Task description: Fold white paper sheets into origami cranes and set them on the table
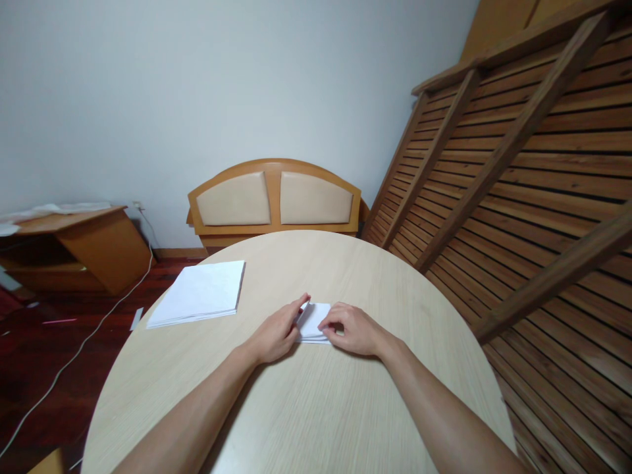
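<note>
I have the paper point(312, 321) at the centre of my dial, a small white folded piece lying on the table point(306, 408), with twelve o'clock toward the far wall point(247, 79). I judge it very light and easily bent, quick to take a crease, likely to slide on the smooth top; the edges at three and nine look like the best hold, with light fingertips. At nine my left hand point(279, 332) lies along that edge, fingers extended close together beside a raised flap point(305, 309) (whether the flap is gripped or merely propped, I cannot tell). At three my right hand point(355, 331) is curled, thumb and fingertip brought together, apparently pinching the near part of the edge. Toward ten, well apart from both hands, a stack point(202, 293) of larger white sheets lies by the table's rim. Past the rim I have the headboard point(274, 197) near twelve, leaning slats point(508, 191) at two, and a cabinet point(111, 250) at ten, with a pale cord point(99, 326) running over the floor toward nine. I can read no brand, label or writing anywhere, and both the paper and the stack look blank.
</note>
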`<action>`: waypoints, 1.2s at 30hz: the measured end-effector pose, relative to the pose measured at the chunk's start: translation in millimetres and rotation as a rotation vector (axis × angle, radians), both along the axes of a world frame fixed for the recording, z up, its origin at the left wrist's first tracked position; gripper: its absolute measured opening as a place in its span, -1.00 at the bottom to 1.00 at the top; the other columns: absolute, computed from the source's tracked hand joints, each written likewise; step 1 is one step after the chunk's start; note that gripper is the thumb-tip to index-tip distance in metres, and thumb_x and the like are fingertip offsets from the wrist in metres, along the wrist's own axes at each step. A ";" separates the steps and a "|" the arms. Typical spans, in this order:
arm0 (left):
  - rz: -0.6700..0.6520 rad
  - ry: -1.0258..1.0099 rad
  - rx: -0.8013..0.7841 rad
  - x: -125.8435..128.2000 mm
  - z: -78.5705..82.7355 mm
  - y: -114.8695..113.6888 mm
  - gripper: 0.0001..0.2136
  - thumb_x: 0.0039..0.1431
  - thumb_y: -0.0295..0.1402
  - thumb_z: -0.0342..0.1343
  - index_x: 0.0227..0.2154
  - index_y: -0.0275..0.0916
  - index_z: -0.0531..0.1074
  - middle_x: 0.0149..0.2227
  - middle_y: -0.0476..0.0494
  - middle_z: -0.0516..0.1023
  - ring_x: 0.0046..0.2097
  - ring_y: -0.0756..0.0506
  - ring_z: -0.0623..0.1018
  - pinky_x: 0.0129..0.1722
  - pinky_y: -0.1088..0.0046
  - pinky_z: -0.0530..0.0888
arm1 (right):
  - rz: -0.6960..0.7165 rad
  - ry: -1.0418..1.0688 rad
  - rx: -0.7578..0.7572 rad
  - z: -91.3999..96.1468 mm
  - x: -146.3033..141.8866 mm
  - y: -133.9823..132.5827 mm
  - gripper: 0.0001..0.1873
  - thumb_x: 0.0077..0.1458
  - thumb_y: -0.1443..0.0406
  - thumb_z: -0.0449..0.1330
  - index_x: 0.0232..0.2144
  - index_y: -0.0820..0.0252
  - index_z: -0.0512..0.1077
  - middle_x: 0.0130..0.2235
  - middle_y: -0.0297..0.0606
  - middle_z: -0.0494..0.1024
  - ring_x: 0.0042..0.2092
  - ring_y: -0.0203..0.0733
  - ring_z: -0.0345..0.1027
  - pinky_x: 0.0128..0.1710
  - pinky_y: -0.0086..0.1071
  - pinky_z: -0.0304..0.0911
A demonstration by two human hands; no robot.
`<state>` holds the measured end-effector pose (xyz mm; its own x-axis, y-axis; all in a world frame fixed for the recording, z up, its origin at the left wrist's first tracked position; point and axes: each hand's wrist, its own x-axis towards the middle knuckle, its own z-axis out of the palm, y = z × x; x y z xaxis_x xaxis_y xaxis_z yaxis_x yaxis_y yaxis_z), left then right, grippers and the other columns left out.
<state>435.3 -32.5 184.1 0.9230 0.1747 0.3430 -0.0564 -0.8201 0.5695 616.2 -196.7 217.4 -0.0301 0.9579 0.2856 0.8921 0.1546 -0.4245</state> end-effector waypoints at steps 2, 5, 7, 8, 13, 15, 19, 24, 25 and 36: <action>0.000 0.001 -0.001 0.2 -0.6 0.6 -0.29 0.14 -0.58 -0.07 0.38 -0.25 -0.06 0.35 -0.33 0.17 0.25 -0.21 0.35 0.26 0.06 0.29 | 0.009 -0.052 0.009 0.8 -3.3 0.2 -0.73 0.10 0.43 0.15 -0.22 0.13 0.60 -0.25 -0.27 0.64 -0.18 -0.18 0.44 -0.10 -0.36 0.24; -0.004 0.010 0.001 0.6 -0.8 0.9 -0.28 0.15 -0.57 -0.07 0.39 -0.26 -0.09 0.35 -0.34 0.17 0.22 -0.20 0.39 0.25 0.07 0.31 | 0.027 -0.134 0.009 1.4 -8.4 1.0 -0.69 0.06 0.46 0.14 -0.21 0.12 0.59 -0.23 -0.26 0.63 -0.18 -0.17 0.45 -0.11 -0.35 0.24; 0.002 0.013 -0.004 0.9 0.0 0.3 -0.28 0.15 -0.57 -0.07 0.38 -0.27 -0.09 0.35 -0.34 0.16 0.21 -0.20 0.39 0.25 0.08 0.31 | 0.039 -0.165 0.006 1.5 -10.2 1.3 -0.70 0.06 0.45 0.14 -0.22 0.12 0.60 -0.23 -0.26 0.62 -0.18 -0.17 0.45 -0.11 -0.35 0.24; 0.008 0.014 -0.010 1.0 0.7 -0.2 -0.29 0.15 -0.56 -0.07 0.38 -0.27 -0.09 0.35 -0.34 0.16 0.21 -0.20 0.39 0.25 0.09 0.31 | 0.041 -0.167 0.007 1.6 -10.3 1.2 -0.71 0.08 0.44 0.15 -0.21 0.12 0.59 -0.22 -0.25 0.62 -0.18 -0.16 0.45 -0.11 -0.34 0.24; 0.024 0.033 -0.035 1.0 4.7 -3.3 -0.31 0.16 -0.55 -0.07 0.37 -0.31 -0.08 0.35 -0.37 0.17 0.22 -0.20 0.38 0.25 0.11 0.30 | 0.025 -0.103 0.007 1.8 -6.4 -0.9 -0.77 0.13 0.34 0.21 -0.16 0.11 0.58 -0.19 -0.25 0.62 -0.16 -0.16 0.46 -0.11 -0.35 0.26; 0.026 0.038 -0.038 0.6 5.4 -3.9 -0.31 0.16 -0.55 -0.08 0.37 -0.30 -0.08 0.35 -0.37 0.16 0.22 -0.20 0.38 0.25 0.10 0.29 | 0.029 -0.072 0.007 1.7 -5.0 -1.5 -0.79 0.16 0.32 0.21 -0.16 0.11 0.58 -0.19 -0.26 0.62 -0.16 -0.16 0.46 -0.09 -0.35 0.26; 0.024 0.041 -0.037 0.3 4.9 -3.5 -0.31 0.17 -0.55 -0.08 0.38 -0.30 -0.09 0.35 -0.37 0.14 0.23 -0.21 0.37 0.26 0.08 0.29 | 0.043 -0.038 0.010 0.5 -4.0 -1.2 -0.80 0.19 0.34 0.19 -0.17 0.12 0.59 -0.19 -0.26 0.63 -0.15 -0.18 0.47 -0.05 -0.34 0.25; 0.031 0.055 -0.032 0.7 3.0 -2.3 -0.31 0.18 -0.55 -0.09 0.38 -0.28 -0.11 0.36 -0.36 0.13 0.22 -0.20 0.38 0.26 0.09 0.29 | 0.026 -0.033 0.006 -2.5 -2.8 1.0 -0.74 0.20 0.39 0.12 -0.16 0.12 0.58 -0.17 -0.25 0.64 -0.12 -0.20 0.47 -0.04 -0.36 0.26; 0.029 0.054 -0.031 0.7 2.7 -2.1 -0.31 0.19 -0.55 -0.09 0.38 -0.28 -0.11 0.36 -0.36 0.13 0.22 -0.20 0.38 0.25 0.09 0.29 | 0.019 -0.037 0.002 -2.9 -2.6 1.5 -0.73 0.19 0.41 0.12 -0.16 0.12 0.58 -0.16 -0.25 0.64 -0.11 -0.19 0.47 -0.04 -0.36 0.26; 0.099 0.000 -0.051 2.2 1.3 -3.4 -0.41 0.35 -0.39 -0.11 0.39 -0.25 -0.13 0.30 -0.35 0.26 0.05 -0.15 0.49 0.16 0.16 0.36 | -0.098 -0.023 -0.006 4.8 -2.7 -2.1 -0.85 0.02 0.47 0.15 -0.37 0.17 0.45 -0.31 -0.31 0.53 -0.32 -0.27 0.37 -0.30 -0.44 0.16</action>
